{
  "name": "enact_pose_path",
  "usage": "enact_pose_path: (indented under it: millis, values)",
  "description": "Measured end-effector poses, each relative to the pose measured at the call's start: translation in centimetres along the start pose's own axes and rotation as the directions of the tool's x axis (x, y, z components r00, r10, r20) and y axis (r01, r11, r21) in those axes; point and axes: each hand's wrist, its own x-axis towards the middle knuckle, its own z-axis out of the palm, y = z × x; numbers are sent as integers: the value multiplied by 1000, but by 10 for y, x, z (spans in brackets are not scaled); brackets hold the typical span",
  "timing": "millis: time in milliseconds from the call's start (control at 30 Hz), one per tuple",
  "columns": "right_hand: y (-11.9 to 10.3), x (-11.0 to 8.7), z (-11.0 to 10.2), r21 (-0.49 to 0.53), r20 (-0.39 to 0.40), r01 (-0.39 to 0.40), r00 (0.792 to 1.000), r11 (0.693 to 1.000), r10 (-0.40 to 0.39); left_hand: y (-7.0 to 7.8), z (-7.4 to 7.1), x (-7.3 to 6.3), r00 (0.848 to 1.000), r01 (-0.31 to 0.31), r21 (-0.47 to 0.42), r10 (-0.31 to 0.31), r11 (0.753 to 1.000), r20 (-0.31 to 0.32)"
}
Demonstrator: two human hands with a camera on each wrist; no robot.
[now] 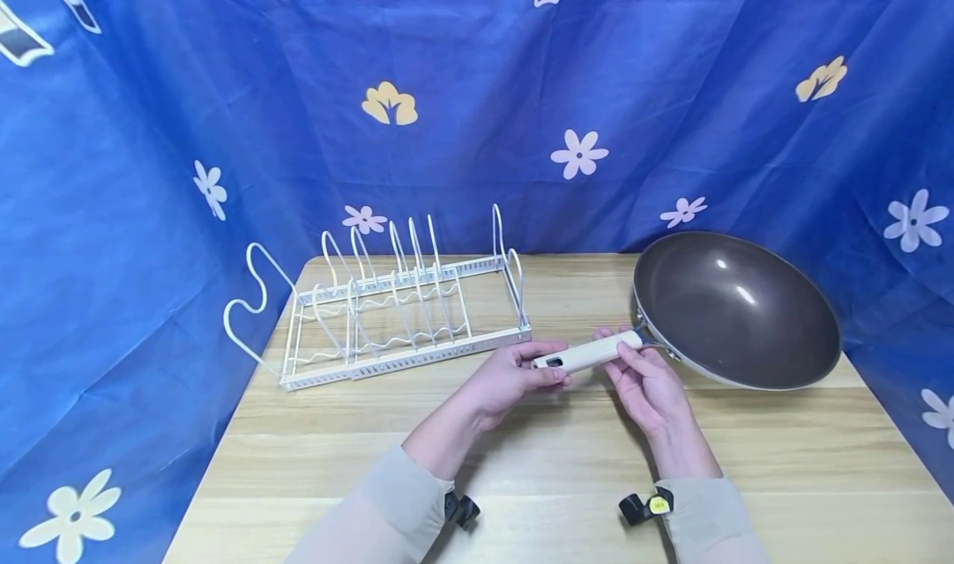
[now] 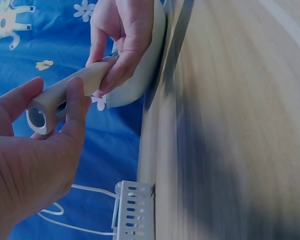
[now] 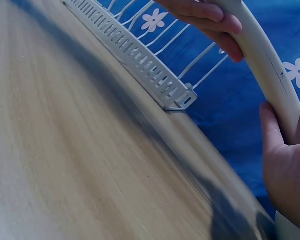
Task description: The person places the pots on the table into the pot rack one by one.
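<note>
A wok (image 1: 738, 315) with a dark inside and a pale outer wall is at the right of the table, its white handle (image 1: 592, 354) pointing left. My left hand (image 1: 514, 378) pinches the free end of the handle, beside the hanging hole. Nearer the pan, my right hand (image 1: 648, 386) grips the same handle between thumb and fingers. In the left wrist view the handle (image 2: 70, 92) runs from one hand to the other, above the tabletop. The right wrist view shows the handle's underside (image 3: 267, 65); there the wok is mostly out of sight.
Left of the hands stands a white wire pan rack (image 1: 402, 353) with upright dividers and slotted side rails. The wooden table (image 1: 551, 481) is enclosed by a blue patterned cloth (image 1: 477, 92) at the back and sides.
</note>
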Motion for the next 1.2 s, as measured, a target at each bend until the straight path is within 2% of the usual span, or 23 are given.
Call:
enact_pose_path:
  millis: [467, 767, 967, 1200]
  values:
    - [-6, -16, -2, -118, -50, -20, 999, 993, 14, -11, 12, -10, 1000, -14, 104, 15, 994, -10]
    - [-10, -24, 3, -223, -33, -27, 999, 974, 20, -20, 12, -19, 999, -46, 151, 49, 987, -15]
    - [-11, -27, 12, -308, -24, 3, 1000, 951, -11, -25, 9, -26, 998, -47, 194, 55, 980, -38]
    - [-12, -30, 17, -415, 25, 35, 999, 909, -27, -29, 11, -35, 996, -39, 257, 59, 966, -70]
